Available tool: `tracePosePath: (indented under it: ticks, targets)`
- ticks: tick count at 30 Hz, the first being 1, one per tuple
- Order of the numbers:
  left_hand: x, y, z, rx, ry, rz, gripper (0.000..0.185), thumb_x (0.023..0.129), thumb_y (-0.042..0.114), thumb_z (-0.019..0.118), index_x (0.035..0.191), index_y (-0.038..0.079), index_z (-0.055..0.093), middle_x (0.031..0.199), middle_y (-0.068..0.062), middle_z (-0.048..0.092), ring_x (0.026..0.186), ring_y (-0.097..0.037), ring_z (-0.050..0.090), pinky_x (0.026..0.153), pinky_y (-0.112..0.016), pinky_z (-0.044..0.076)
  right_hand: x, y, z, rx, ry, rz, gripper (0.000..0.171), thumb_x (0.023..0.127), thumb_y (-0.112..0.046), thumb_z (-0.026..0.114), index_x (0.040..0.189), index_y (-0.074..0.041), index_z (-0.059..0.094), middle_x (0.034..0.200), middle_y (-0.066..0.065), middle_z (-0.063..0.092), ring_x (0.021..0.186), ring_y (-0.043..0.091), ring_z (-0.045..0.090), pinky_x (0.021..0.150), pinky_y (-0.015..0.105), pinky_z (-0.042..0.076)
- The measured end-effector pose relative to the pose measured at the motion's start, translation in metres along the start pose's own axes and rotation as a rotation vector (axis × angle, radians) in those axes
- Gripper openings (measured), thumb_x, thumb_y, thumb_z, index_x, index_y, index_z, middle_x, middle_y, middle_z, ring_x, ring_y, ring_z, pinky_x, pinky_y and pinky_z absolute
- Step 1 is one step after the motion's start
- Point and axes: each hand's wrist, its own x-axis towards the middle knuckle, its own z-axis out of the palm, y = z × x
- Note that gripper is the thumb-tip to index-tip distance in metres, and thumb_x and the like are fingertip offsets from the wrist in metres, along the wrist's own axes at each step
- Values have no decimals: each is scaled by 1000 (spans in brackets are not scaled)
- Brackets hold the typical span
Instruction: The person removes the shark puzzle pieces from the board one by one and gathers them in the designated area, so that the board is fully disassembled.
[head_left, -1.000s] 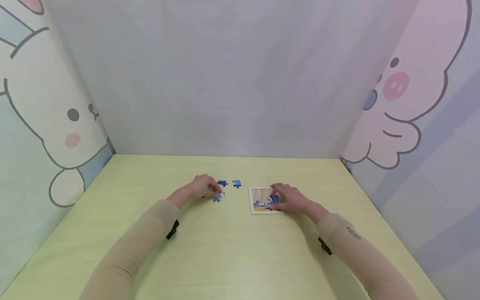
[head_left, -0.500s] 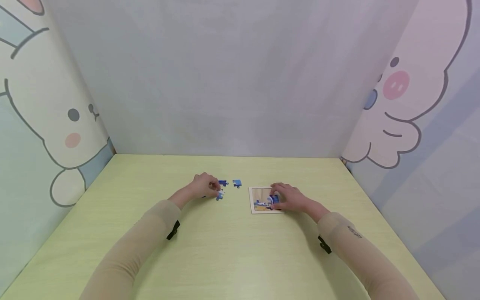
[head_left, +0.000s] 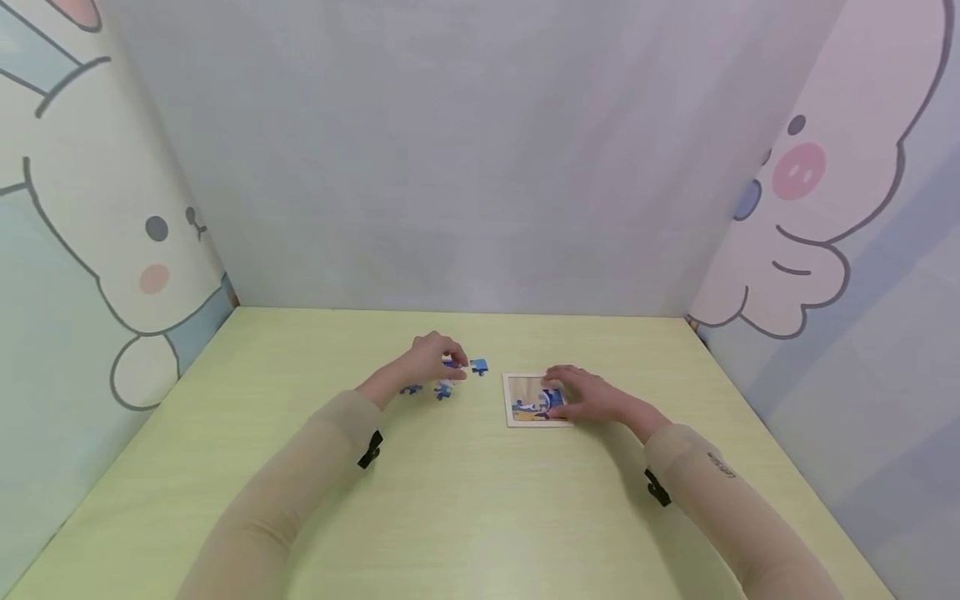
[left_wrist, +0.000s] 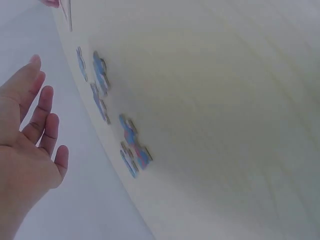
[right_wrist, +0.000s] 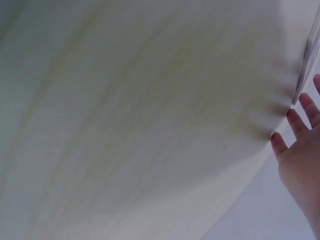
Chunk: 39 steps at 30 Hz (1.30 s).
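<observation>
My left hand [head_left: 432, 358] hovers over loose jigsaw pieces, thumb and fingers apart; in the left wrist view the hand [left_wrist: 35, 120] has relaxed fingers and holds nothing. Below it lie blue-and-white pieces, one [head_left: 443, 390] nearer me and another [head_left: 411, 388] to its left. A blue piece [head_left: 479, 367] is just right of the fingertips. My right hand [head_left: 588, 394] rests on the right part of a white-rimmed puzzle tray [head_left: 507, 402], covering its right edge. Joined blue, white and yellow pieces [head_left: 527, 412] fill the tray's lower part. In the right wrist view its fingers spread beside the tray's edge [right_wrist: 305, 60].
The pale yellow-green table [head_left: 450, 500] runs back to a plain grey wall [head_left: 450, 167]. Cartoon-printed panels, a rabbit [head_left: 120, 233] at left and a pig [head_left: 817, 192] at right, flank it.
My left hand has moved right and slightly back, away from the nearer piece, uncovering a piece at its left. My right hand stays on the tray. The head view has shifted slightly.
</observation>
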Motion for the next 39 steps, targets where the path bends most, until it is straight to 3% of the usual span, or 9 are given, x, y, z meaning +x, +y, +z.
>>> tracePosePath:
  ticks: [5,11,21,39]
  targets:
    - [10,19,5,-6,2,38,20,84,27,71,101,15,70,96,5,65,103,-24,53,97,-56,24,-2,11,-4,33,4,24,75,80,-51,68,141,-16,42,151,12,32,139,36,26,110,54,22]
    - [19,42,19,-19,8,55,25,85,28,71,106,15,69,102,1,65,107,-22,46,99,-54,23,-7,18,-7,47,-1,46,68,85,-46,65,141,-15,43,152,13,30,140,39,22,110,58,17]
    - [35,76,48,-19,-16,49,27,85,29,71,110,19,69,104,6,64,107,-18,45,96,-46,27,-5,17,-4,54,1,44,68,84,-44,68,141,-15,44,150,10,34,140,36,25,110,56,18]
    - [57,91,76,-32,-91,-30,36,82,28,74,117,30,66,105,10,62,107,-14,45,98,-43,27,-5,15,-5,62,1,45,71,81,-47,69,140,-15,45,150,9,35,140,34,25,111,56,18]
